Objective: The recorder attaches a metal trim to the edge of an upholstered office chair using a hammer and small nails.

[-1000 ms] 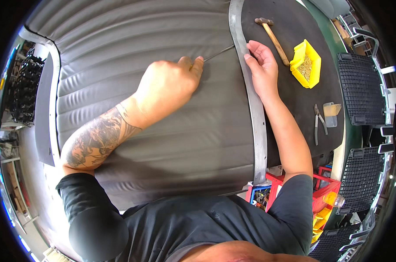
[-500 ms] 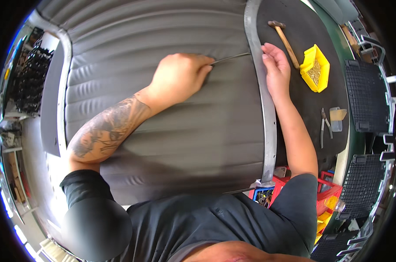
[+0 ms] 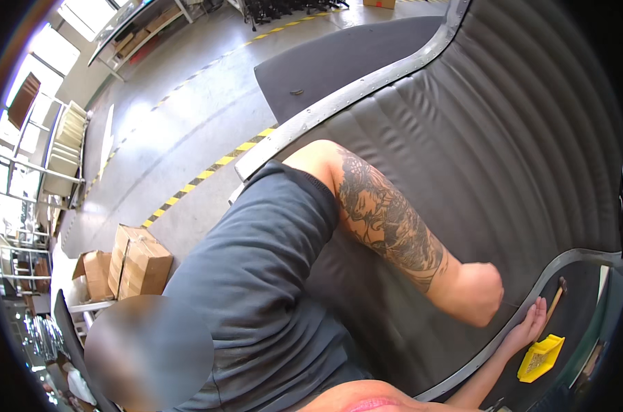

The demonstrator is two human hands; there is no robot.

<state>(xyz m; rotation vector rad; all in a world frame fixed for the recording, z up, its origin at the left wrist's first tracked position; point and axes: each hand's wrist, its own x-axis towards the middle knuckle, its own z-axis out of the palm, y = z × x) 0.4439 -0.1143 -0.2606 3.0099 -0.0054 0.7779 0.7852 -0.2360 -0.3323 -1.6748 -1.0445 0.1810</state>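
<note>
My left hand (image 3: 472, 295) is closed in a fist above a ribbed, dark grey padded cover (image 3: 421, 165). From its far side a thin dark line (image 3: 511, 303), a cord or a rod, reaches toward the near grey metal rail (image 3: 472, 367); most of it is hidden behind the hand. My right hand (image 3: 523, 335) lies beside that rail, fingers stretched and palm turned up, with nothing seen in it. Next to these fingers are a wooden-handled hammer (image 3: 557, 299) and a yellow bin (image 3: 539, 362) holding small brass-coloured pieces.
A second metal rail (image 3: 366, 96) with rivet-like dots edges the cover's far side, and a dark board (image 3: 332, 65) lies beyond it. Cardboard boxes (image 3: 143, 264) stand at left on a floor with yellow-black tape (image 3: 208, 173). Shelving (image 3: 57, 165) lines the left wall.
My view has swung to the left, bringing the floor and boxes in. My left hand stays closed near the rail and my right hand stays beside it. The pliers are out of view.
</note>
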